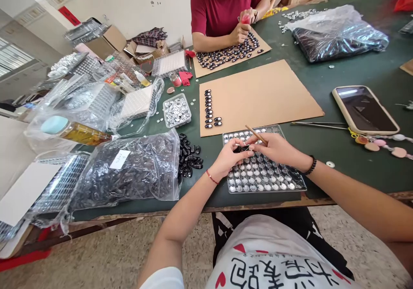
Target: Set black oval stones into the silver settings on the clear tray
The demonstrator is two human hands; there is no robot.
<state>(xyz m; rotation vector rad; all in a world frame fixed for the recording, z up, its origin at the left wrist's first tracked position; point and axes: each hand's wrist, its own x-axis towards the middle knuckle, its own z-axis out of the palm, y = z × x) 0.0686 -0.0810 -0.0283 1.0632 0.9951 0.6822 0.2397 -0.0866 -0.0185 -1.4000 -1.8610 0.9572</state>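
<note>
Front edge [271, 205] of the green table [351, 168] runs close below the clear tray [302, 186], leaving a narrow strip of surface between tray and rim. Above the tray, its far side meets the near border of a brown cardboard sheet [261, 95], so room is tight there. The sheet carries short lines of black pieces [208, 108] along its left side; most of its face is bare — a broad flat stretch. To the right of the tray, green surface opens out, with one white disc [330, 164] near the right forearm.

Over the tray, the left hand [232, 154] pinches a small black piece [240, 149] between thumb and fingers. The right hand [269, 147] grips a thin brown stick [256, 135], its fingertips meeting the left's at the piece. White round items fill the tray's rows.

On the left, a bulky plastic bag [138, 175] and a loose black heap [190, 160] crowd the way, with an open box of white discs [178, 125] beyond them. On the right lie metal tweezers [318, 123], a phone [368, 108] and its beaded strap [374, 146]. Across the table, a co-worker's hands [240, 31] hold something red above a second cardboard [265, 47] — a wrapped dark bundle [338, 37] lies to its right.
</note>
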